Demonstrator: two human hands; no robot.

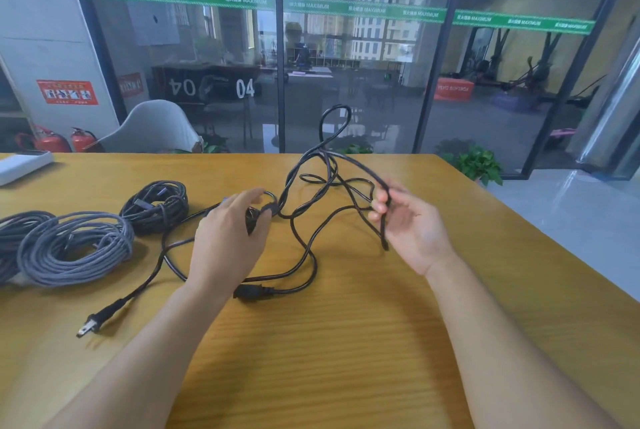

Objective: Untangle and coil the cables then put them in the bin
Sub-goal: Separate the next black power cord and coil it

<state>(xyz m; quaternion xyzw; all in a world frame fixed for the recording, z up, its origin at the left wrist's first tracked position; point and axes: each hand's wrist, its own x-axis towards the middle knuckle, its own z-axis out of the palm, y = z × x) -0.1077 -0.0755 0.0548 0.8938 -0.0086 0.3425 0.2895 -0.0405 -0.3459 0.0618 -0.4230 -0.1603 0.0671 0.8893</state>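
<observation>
Black and glossy, the power cable [304, 220] sprawls in a loose tangle across the middle of the wooden table [346, 342], part of it lifted into the air in a tall loop and several strands crossing and twisting round one another between the hands. The right hand [408, 224] faces palm up, mostly open, with the fingertips curled to pinch one strand that hangs down past the palm. The left hand [225, 238] is palm down over the left side of the knot, its fingers bent round a small loop there, though how firmly it grips cannot be told. The flat-pin plug [90, 324] lies free near the left front of the table, and a second connector [252, 291] sits just beside the left wrist. The chief danger appears to be pulling the hands apart while the strands remain crossed, which would likely draw the twist into a tighter knot instead of freeing it. A sharp tug could also drag the loose plug across the wood and into the grey coiled cables [72, 248] or the darker coil [156, 203], already wound at the left, catching on them and undoing that work. The light pinch of the right hand may let the strand slip. No bin is in view.
</observation>
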